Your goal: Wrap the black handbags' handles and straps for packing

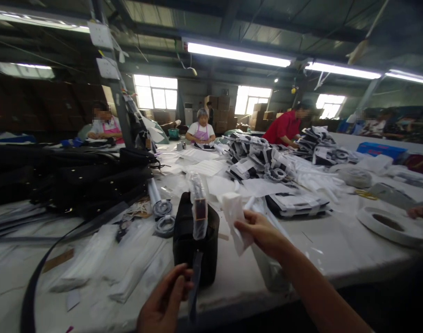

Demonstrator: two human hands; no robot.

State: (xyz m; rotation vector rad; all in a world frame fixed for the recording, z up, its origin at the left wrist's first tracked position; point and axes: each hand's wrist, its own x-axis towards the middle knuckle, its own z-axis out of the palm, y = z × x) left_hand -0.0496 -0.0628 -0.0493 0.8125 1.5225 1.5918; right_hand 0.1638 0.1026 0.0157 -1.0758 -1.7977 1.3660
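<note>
A black bag [183,236] stands upright on the table in front of me. Its handle, wrapped in clear plastic [199,222], rises over its top. My left hand [168,296] is at the bag's near lower side, fingers curled and closed at a dark strap [195,282] that hangs down past the table edge. To the right of the bag, my right hand [262,229] pinches a folded white, thin, soft-looking sheet [234,219] between thumb and fingers. Whether that sheet is paper or thin foam I cannot make out.
Black bags [93,180] are heaped at left. Plastic-wrapped bundles [90,256] and coiled straps [163,215] lie nearer. Wrapped black-and-white items [256,155] pile up ahead. A white tape roll [388,224] lies at right, near another person's hand [419,212]. Co-workers sit or stand across the table.
</note>
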